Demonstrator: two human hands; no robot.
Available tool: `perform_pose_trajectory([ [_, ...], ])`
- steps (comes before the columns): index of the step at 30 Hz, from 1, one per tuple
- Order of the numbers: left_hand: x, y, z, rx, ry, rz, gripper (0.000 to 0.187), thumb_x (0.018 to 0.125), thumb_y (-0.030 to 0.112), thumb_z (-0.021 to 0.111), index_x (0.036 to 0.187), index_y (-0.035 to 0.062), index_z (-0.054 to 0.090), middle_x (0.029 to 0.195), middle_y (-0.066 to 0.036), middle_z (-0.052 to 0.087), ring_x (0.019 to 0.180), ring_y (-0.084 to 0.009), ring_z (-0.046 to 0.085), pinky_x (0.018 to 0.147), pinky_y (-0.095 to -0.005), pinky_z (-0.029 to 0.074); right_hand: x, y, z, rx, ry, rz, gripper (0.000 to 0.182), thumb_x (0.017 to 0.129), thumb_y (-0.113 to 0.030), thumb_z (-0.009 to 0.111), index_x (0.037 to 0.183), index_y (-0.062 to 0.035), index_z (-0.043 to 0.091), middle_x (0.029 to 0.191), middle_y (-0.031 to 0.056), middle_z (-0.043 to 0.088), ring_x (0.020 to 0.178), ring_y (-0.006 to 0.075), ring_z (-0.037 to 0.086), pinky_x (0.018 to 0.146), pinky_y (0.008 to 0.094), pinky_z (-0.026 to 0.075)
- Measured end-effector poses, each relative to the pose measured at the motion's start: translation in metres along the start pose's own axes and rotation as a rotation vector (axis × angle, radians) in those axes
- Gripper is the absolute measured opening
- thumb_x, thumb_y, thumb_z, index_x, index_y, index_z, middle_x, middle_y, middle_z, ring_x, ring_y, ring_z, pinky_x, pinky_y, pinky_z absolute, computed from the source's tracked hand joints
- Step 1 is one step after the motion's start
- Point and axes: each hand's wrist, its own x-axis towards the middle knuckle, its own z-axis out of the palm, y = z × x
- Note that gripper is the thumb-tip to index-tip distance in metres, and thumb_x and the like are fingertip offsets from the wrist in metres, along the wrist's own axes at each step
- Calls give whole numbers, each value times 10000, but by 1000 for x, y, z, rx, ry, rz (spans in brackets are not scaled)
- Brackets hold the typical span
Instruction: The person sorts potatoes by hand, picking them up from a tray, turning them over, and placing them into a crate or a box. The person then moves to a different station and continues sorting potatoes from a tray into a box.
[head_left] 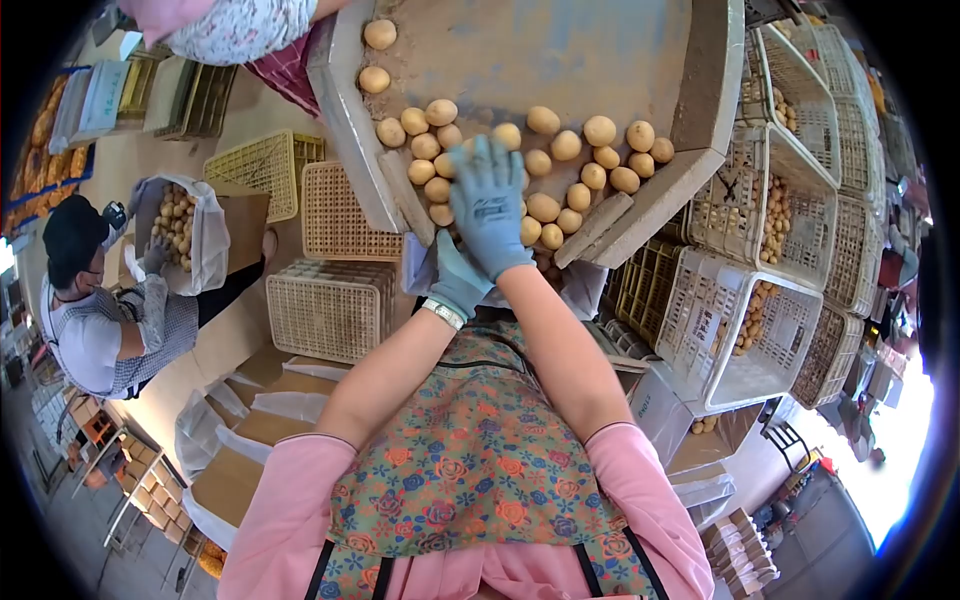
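Observation:
Small round potatoes (543, 207) lie loose at the near end of a sorting table (540, 60) with raised sides. Over them is my right hand (487, 205) in a grey-blue glove, palm down, its fingers stretched forward among the potatoes. My left hand (458, 282), gloved alike and with a pale band at the wrist, sits lower, at the gap between the table's two end boards (603, 230). Its thumb points up, while the other fingers are hidden behind my right hand and wrist. Below the gap, part of a pale liner (585, 292) shows.
Plastic crates (760, 330), some with potatoes, are stacked at the right. Further crates (325, 310) stand on the left, near lined cardboard boxes (240, 490). A co-worker (110, 310) handles a lined box of potatoes (175, 225). Another person's sleeve (240, 30) shows at the top left.

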Motion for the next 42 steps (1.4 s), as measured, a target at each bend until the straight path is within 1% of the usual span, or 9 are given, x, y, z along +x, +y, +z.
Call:
perform_pose_trajectory([
  [8,-3,4,-4,-54,-110,-52,842,986,705,331,1638,174,300,1665,-116,355,1508,-364,359,1213,-598,311,-68,64,-65,153,-248,-281,538,908,-247,682,1425,-136,579,1446,96,578,1372,318,511,1190,506,356],
  [17,-6,1,3,-114,-100,-63,851,994,712,305,1667,195,240,1708,-134,262,1535,-435,283,1199,-672,288,7,40,-37,-110,-185,101,446,955,-181,627,1394,-135,564,1222,126,658,1056,283,673,844,427,560],
  [25,-3,0,-1,-59,-123,-60,851,975,705,340,1667,226,218,1725,-139,183,1565,-451,187,1181,-761,217,44,62,-24,13,-393,124,436,954,-161,620,1382,-119,555,1214,157,647,1062,299,693,835,414,588],
  [28,-5,3,-2,-99,-136,-81,822,984,686,338,1662,233,236,1720,-145,198,1563,-450,199,1179,-756,233,4,49,-68,695,-95,159,450,1022,-220,602,1441,-82,516,1288,164,646,1170,290,676,904,399,594],
  [30,-4,5,-5,-201,-118,-120,855,961,716,348,1630,185,300,1652,-155,330,1443,-458,418,1086,-748,389,-21,26,-94,2099,-97,731,476,1080,-338,575,1465,-64,519,1284,148,657,1121,245,694,874,357,608],
  [33,3,10,-15,-300,-21,-171,904,920,784,358,1532,122,424,1481,-177,524,1224,-439,602,873,-667,554,-68,32,-71,2681,-289,819,546,1113,-405,498,1505,-28,452,1287,161,673,1083,260,725,887,374,628],
  [38,1,12,-24,-362,-588,-376,927,905,843,303,1313,48,550,922,-190,678,710,-401,672,623,-508,561,-79,20,-82,2775,-355,1033,547,1107,-436,496,1424,9,516,1180,208,708,882,231,735,719,314,644],
  [41,1,14,-29,-330,-490,-323,943,894,851,320,1318,39,541,984,-204,688,726,-425,674,609,-554,554,-80,18,-100,2672,-303,1013,539,1112,-462,472,1336,20,562,1140,145,714,852,173,690,726,292,565],
  [42,5,13,-33,-302,-735,-388,920,918,805,345,1459,72,470,1324,-266,607,1067,-477,658,846,-656,555,-87,20,-102,2659,-258,1026,517,1099,-417,528,1411,-5,539,1189,178,704,884,198,695,704,279,589],
])
